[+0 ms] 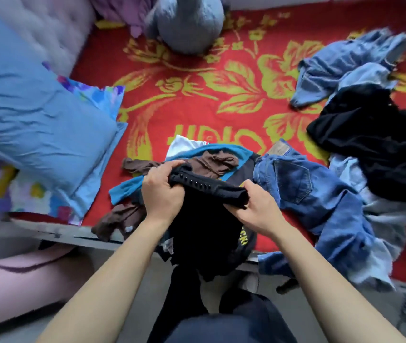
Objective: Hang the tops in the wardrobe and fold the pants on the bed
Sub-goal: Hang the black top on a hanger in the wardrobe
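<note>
Held at centre frame, over the near edge of the bed: a black garment, bunched, with a studded edge rolled between both hands. Left hand curled round one end of that edge, right hand pinching the other. Hard to tell whether top or pants while so crumpled; probably a top, judging by the studs.

Lift straight up and give one shake to free it from the pile beneath, namely the teal top and the brown top. Slide the hands apart along the edge to find shoulders or a waistband before deciding.

If a top, hold by the shoulders and carry to the wardrobe, not in view here. If pants, lay flat on the bare part of the bed in the upper middle of the frame, clear of the jeans at right.

Mind the brown top, touching or just beside the left hand and likely to drag along. Keep the hanging part from snagging on the bed edge at lower centre.
</note>
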Available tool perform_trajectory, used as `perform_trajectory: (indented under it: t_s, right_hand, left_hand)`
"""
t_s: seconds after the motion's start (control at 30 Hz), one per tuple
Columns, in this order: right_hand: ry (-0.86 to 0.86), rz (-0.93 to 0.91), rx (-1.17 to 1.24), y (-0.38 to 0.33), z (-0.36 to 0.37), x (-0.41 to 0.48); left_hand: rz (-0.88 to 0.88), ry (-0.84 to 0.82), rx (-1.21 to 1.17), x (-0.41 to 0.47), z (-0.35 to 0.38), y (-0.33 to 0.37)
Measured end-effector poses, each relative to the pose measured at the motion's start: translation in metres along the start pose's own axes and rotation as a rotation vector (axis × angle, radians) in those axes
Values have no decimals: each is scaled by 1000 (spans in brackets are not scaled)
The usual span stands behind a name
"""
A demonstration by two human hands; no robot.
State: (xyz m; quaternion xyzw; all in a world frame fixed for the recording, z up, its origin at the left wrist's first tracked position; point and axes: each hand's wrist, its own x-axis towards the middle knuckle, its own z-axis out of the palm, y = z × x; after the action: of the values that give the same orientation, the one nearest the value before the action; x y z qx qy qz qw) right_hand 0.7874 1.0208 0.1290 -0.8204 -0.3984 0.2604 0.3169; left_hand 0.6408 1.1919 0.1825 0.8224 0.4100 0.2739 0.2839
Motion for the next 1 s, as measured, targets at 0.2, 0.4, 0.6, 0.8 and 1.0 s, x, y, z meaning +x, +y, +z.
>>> perform_trajectory:
  t_s: [0.2,0.4,0.6,0.8,1.0]
  right_hand:
    - [-83,-378,86,-74,-57,-1]
    - [-240,-378,-32,-118,-44,-39]
    - [-430,-224,390,-164,-33,-101]
    - [-283,-184,683,-216,-27,-186]
    - [-175,-137,494,-251,-20,-241]
  left_hand:
    - [-266,254,-382,-13,-97,54]
    - [-122,470,-713,-43,-186,97]
    - [-218,578,-486,-72,-251,74]
    - [-371,265,-69,-170,-292,5]
    - [-472,125,-27,-276,-303,-33]
